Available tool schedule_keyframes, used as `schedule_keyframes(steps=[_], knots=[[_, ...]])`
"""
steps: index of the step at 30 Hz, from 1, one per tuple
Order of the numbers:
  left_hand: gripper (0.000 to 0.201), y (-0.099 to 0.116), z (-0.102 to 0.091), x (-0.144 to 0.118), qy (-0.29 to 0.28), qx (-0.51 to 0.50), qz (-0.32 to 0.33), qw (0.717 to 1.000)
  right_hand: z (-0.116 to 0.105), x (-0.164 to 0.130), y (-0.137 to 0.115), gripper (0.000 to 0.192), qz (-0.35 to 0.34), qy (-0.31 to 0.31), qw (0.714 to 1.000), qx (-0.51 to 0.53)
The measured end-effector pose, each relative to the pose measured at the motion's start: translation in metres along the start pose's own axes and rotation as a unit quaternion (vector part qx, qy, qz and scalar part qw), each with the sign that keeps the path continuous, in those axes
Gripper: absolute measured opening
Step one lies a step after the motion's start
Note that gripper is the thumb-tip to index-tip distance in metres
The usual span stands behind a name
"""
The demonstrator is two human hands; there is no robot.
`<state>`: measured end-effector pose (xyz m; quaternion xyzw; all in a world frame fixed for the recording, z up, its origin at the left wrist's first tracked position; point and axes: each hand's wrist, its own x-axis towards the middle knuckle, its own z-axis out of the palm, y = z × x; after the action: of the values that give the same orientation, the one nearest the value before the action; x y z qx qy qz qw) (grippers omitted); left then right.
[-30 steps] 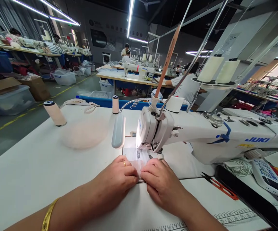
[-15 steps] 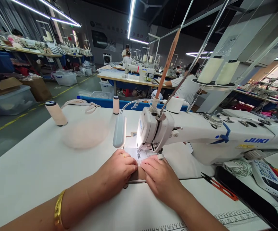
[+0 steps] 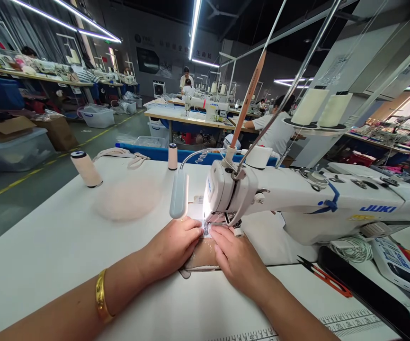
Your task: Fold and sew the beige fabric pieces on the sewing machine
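Note:
My left hand (image 3: 176,244) rests palm down left of the presser foot (image 3: 206,228), fingers together and closed on the near end of a small white fabric piece (image 3: 210,233). From the other side, my right hand (image 3: 238,258) holds the same fabric, its fingertips close to the foot and thumb tucked in. Most of the fabric is hidden by my fingers and the head of the white sewing machine (image 3: 222,194). A brownish surface (image 3: 204,254) with loose thread ends shows between my hands. The machine's lamp (image 3: 179,195) stands at the left.
Two peach thread cones (image 3: 86,169) (image 3: 173,157) and fabric strips (image 3: 120,154) stand or lie at the back left. On the right are orange thread snips (image 3: 325,277), a long black object (image 3: 364,293) and coiled white cord (image 3: 351,249). Other people sit at machines beyond.
Both hands have slid slightly forward toward the presser foot with the fabric. More of the brownish surface with thread ends shows between them.

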<state>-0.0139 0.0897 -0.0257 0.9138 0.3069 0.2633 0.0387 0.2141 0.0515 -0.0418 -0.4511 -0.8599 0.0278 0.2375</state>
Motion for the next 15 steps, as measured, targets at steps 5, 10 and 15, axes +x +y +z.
schedule_keyframes(steps=[5, 10, 15], knots=[[0.025, 0.005, -0.007, -0.002, -0.074, 0.086, -0.102, 0.988, 0.0, -0.001, -0.001, 0.042, -0.001, 0.007, 1.0, 0.005], [0.019, 0.015, -0.021, -0.001, -0.113, 0.124, -0.113, 0.979, 0.001, -0.003, -0.001, 0.037, -0.03, 0.037, 0.999, 0.02], [0.029, 0.009, -0.04, 0.0, -0.022, 0.057, -0.109, 0.992, 0.0, -0.004, -0.009, 0.036, -0.11, 0.076, 0.988, 0.074]])
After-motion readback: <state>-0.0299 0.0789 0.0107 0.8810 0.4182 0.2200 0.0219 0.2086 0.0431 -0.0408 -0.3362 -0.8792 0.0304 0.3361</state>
